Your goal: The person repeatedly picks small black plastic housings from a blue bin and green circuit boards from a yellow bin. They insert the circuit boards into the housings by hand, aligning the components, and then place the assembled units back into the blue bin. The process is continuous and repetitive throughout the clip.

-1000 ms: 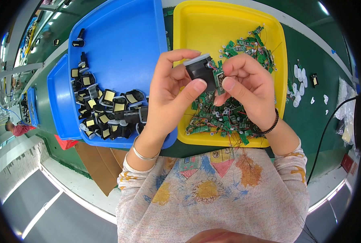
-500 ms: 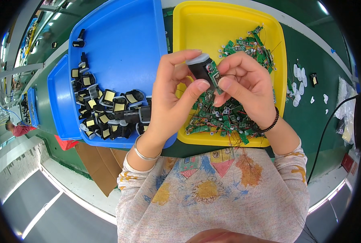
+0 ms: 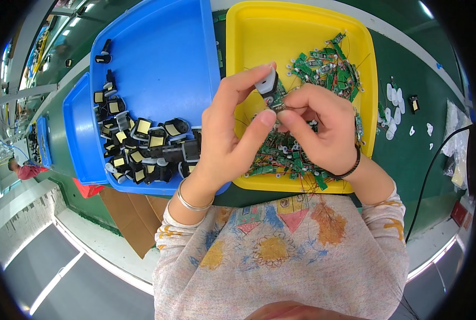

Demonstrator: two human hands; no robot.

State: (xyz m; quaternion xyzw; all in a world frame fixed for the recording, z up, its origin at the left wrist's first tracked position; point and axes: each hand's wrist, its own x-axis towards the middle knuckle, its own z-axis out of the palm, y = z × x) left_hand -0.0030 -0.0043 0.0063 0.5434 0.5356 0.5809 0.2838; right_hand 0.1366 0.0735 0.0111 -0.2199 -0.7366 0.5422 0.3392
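Above the yellow tray (image 3: 239, 32), my left hand (image 3: 222, 130) grips a small black housing with a pale grey end cap (image 3: 268, 82), index finger on the cap and thumb at the lower end. A narrow green circuit board (image 3: 277, 99) lies against the housing's side. My right hand (image 3: 326, 122) pinches the board's lower end between thumb and curled fingers, close to my left thumb. Those fingertips partly hide the contact between board and housing. Under both hands, many loose green boards with thin wires (image 3: 286, 160) are heaped in the tray.
At left stands a blue tray (image 3: 158, 48) with many black housings bearing cream pads (image 3: 142, 127). On the green table (image 3: 422, 138) at right lie translucent oval pieces (image 3: 391, 132), one black part (image 3: 413, 104), a clear plastic bag (image 3: 457, 138) and a black cable (image 3: 427, 173).
The housing has turned in my left hand, so its cap faces me more and its long side shows less. My right fingers have curled in tighter and shifted slightly down and left.
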